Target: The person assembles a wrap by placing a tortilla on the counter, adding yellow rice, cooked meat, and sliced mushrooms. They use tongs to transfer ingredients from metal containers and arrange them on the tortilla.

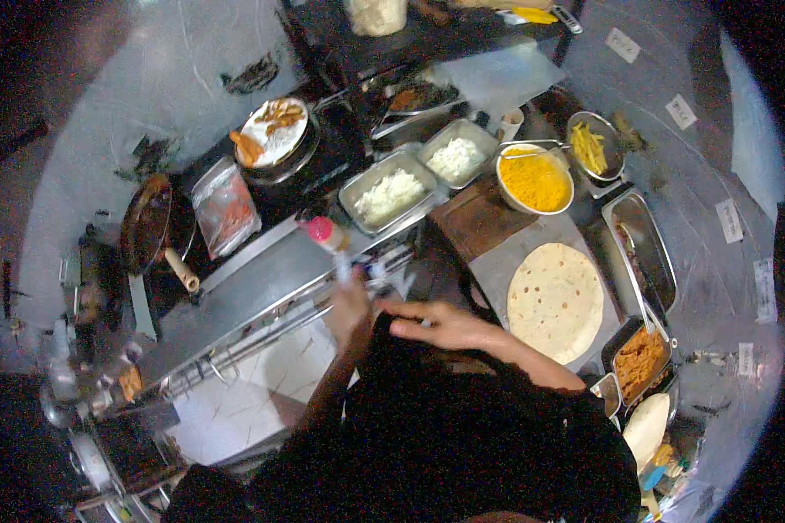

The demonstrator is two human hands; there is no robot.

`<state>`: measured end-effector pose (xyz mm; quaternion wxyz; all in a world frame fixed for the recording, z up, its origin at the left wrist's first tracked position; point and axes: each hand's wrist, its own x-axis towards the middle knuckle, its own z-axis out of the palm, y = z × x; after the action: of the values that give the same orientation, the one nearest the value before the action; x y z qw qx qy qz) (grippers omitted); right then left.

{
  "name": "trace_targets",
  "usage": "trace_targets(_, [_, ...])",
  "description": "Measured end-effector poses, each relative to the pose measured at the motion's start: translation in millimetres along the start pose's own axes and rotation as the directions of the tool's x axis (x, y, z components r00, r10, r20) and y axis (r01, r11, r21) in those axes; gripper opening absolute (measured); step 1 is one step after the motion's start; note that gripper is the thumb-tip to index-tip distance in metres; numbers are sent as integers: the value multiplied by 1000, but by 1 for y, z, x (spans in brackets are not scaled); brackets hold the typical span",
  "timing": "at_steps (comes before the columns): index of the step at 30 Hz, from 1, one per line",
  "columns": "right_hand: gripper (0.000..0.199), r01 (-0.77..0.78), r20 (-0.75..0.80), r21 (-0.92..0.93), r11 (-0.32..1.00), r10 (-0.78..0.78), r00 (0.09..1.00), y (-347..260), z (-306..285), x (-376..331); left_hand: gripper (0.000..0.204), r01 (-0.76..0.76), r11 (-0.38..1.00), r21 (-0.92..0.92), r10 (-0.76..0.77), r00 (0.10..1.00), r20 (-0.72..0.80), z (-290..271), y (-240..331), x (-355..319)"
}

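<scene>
A squeeze bottle [333, 247] with a pink cap and pale body stands tilted at the near edge of the steel counter [244, 292]. The left hand [349, 307] is wrapped around its lower part, fingers closed on it. The right hand [440, 324] lies just beside the left, fingers extended and lying flat against the person's dark garment; a small pale object shows at its fingertips, too small to identify, so whether this hand grips anything cannot be told.

To the right, a round flour tortilla [555, 301] lies flat on a sheet of paper [508, 261] over a wooden board [475, 218]. Behind the bottle, two rectangular steel pans hold white fillings: one nearer [387, 193], one farther right [456, 157]. A bowl of shredded yellow cheese [535, 179] sits beside them, and a smaller round pan of yellow strips [591, 146] beyond it. A long steel tray [641, 248] and a container of orange shredded filling [639, 359] flank the tortilla's right side. At left, a dark frying pan [148, 222] with a wooden handle, a clear bag [225, 207] and a plate of fried pieces [275, 131].
</scene>
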<state>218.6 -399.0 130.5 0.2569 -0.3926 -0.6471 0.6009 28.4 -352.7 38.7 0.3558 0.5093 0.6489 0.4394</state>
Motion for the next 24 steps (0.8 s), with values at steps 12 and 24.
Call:
trace_targets(12, [48,22,-366,-604,796,-302,880,1,-84,-17,74,12,456,890,18,1000,-23,-64,-148,107])
trace_targets(24, [42,-61,-474,-771,633,-507,720,-64,-168,35,103,-376,917,-135,328,901,-285,22,-77,97])
